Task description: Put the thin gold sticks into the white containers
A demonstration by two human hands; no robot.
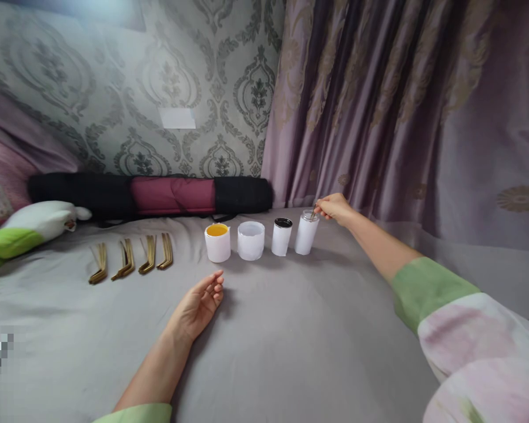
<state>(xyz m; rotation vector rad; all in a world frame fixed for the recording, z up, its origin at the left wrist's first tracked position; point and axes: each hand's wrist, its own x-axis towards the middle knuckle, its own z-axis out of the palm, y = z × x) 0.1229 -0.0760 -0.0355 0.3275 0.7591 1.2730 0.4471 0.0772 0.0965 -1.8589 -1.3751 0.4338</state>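
Note:
My right hand [335, 209] is pinched at the mouth of the tall white-wrapped glass jar [306, 236], the rightmost of a row. Between its fingertips is a thin dark stick [314, 212] that reaches into the jar's opening; its kind is too small to make out. Beside that jar stands a white-wrapped cup with a black inside [281, 238]. Further left are a wide white-wrapped tub [251, 241] and a white cup with a yellow inside [218, 244]. My left hand [203, 302] rests in front of the yellow one, palm turned sideways, fingers loosely bent and holding nothing.
Several bundles of gold-brown L-shaped rods [147, 255] lie in a row on the grey sheet [291, 341]. A black and maroon roll [171, 195] lies along the wall. At left is a white and green plush toy [35, 226]. Purple curtains [357, 106] hang behind the jars.

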